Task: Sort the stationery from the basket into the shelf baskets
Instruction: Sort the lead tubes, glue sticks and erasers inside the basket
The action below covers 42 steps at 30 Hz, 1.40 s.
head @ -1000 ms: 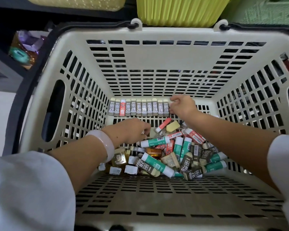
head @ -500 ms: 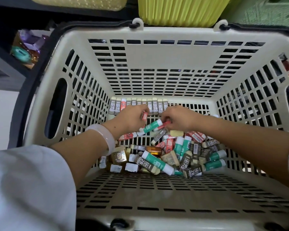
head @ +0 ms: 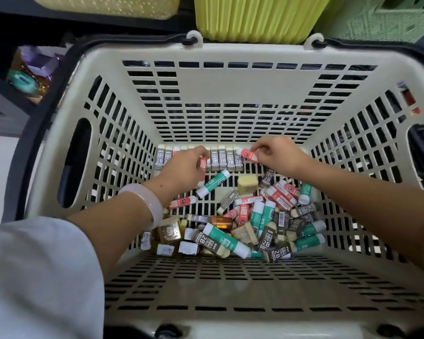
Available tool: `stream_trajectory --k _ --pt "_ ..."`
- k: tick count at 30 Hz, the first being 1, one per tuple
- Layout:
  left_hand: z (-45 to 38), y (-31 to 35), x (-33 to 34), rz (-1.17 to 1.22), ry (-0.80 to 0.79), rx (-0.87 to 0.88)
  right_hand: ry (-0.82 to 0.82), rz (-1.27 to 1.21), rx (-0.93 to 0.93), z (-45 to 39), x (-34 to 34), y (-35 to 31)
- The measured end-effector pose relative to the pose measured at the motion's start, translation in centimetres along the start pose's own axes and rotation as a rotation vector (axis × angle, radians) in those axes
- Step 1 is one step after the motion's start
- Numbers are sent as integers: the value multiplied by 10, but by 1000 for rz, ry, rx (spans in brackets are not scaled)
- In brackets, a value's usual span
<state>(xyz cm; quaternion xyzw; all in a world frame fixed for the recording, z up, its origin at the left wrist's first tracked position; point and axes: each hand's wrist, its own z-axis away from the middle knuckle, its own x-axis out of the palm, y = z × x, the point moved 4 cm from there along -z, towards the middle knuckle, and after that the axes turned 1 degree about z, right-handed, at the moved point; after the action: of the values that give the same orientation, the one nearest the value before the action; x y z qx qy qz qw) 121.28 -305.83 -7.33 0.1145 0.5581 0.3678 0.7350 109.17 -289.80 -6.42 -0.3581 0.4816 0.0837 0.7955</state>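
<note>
Head: left hand [head: 181, 171] hides eraser row [head: 227, 159] partly.

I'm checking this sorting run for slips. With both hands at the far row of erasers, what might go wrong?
The right hand only pinches the red eraser by one end, so it may drop. The left hand, gripping another red eraser, could topple the upright 2B row. Small items might catch in the basket slots.

basket [head: 230, 99]: beige slotted plastic, upright, deep | 2B erasers [head: 227, 160]: grey-sleeved, standing in a row along far floor edge | red eraser [head: 249, 154]: pinched at row's right end | loose pile [head: 262, 223]: green glue sticks, red and grey erasers, jumbled on near floor | shelf baskets [head: 257, 18]: yellow, green, beyond far rim
</note>
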Motion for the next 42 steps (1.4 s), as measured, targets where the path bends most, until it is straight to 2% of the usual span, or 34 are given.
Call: stream_trajectory --k 3,7,11,13,14,16,18,21,23,28,30,32,35,40,42 --pt "1 -2 1 58 -19 -34 34 -277 324 -5 20 12" --pt "0 -3 2 99 -16 -45 35 -474 446 -4 39 7" --pt "2 0 1 304 -37 -86 70 -267 375 1 30 7" --pt "3 4 -1 451 -34 -108 131 -258 260 3 19 -5" --pt "3 5 -2 518 -26 -121 104 -324 190 5 16 -14" --pt "3 8 -4 646 -2 -151 -104 -544 112 10 20 -32" --pt "4 9 -6 744 32 -170 -259 -752 133 14 30 -42" --pt "4 10 -7 796 29 -168 -191 -1037 250 12 36 -42" --pt "3 8 -5 599 -19 -146 -100 -1063 310 9 30 -36" --pt "6 -4 11 -422 -243 17 201 -751 436 1 11 5" --pt "12 -11 18 -615 -375 -2 251 -645 500 1 12 17" --pt "15 -15 23 -731 -444 11 230 -609 523 -2 17 21" --pt "16 -15 24 -812 -415 59 192 -594 492 -5 22 16" --pt "11 -11 11 -651 -396 -36 143 -254 315 -3 19 10" --pt "8 -9 6 -659 -376 -55 124 -124 262 -1 21 8"
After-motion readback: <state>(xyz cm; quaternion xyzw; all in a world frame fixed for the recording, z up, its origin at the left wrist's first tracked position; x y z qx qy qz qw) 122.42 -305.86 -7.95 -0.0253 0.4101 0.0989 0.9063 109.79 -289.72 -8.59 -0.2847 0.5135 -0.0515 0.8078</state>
